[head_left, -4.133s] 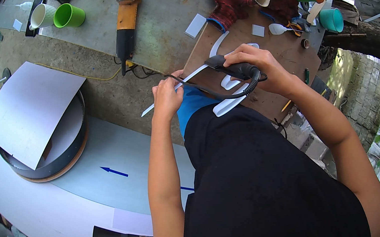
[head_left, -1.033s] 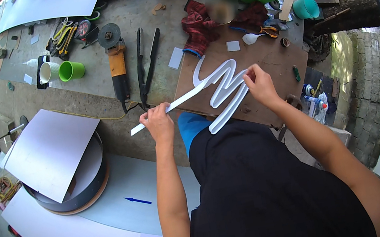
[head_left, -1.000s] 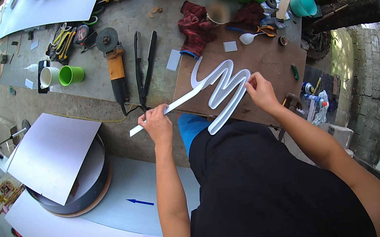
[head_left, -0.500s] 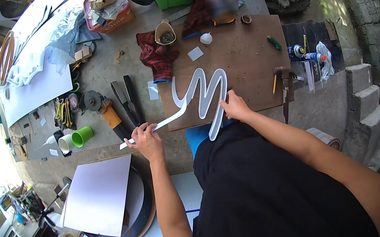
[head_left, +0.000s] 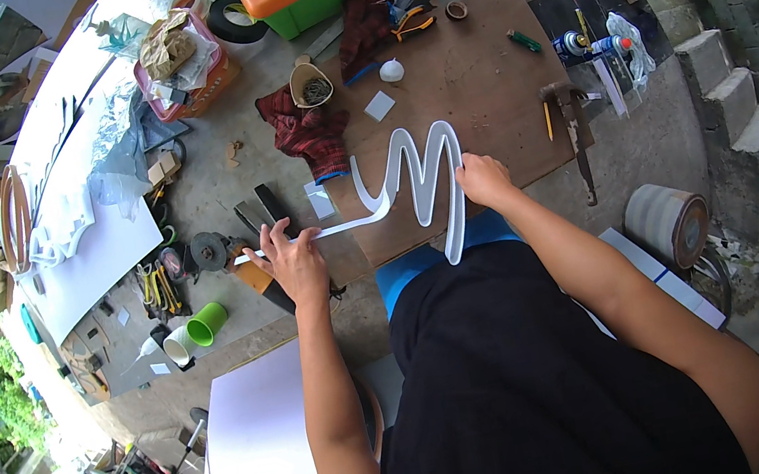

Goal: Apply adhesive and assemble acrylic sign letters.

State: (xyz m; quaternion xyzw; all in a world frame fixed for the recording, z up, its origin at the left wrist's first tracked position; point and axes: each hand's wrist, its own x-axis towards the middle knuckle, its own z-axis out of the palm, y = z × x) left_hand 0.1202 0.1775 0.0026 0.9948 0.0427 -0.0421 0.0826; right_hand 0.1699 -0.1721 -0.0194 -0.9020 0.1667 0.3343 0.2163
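Observation:
A white wavy channel piece (head_left: 425, 178), shaped like a script letter with tall loops, is held level at the table's near edge. From its left side a narrow white strip (head_left: 349, 226) runs out toward my left hand (head_left: 296, 262). That hand has its fingers around the strip near its free end, beside a grinder (head_left: 249, 272). My right hand (head_left: 487, 179) grips the outer right wall of the wavy piece, its fingertips partly hidden behind the wall. The lowest loop hangs past the brown board (head_left: 498, 104) above my lap.
Red work gloves (head_left: 312, 142), a cup of small metal bits (head_left: 310, 87) and a white square (head_left: 380, 106) lie beyond the piece. A hammer (head_left: 574, 132) and pencil (head_left: 548, 121) are at right. Green and white cups (head_left: 207, 324) stand left.
The view has turned and shifted. Both hands and the wavy piece sit a little farther over the table, and my left hand now covers part of the grinder and black tool. The left fingers look more spread.

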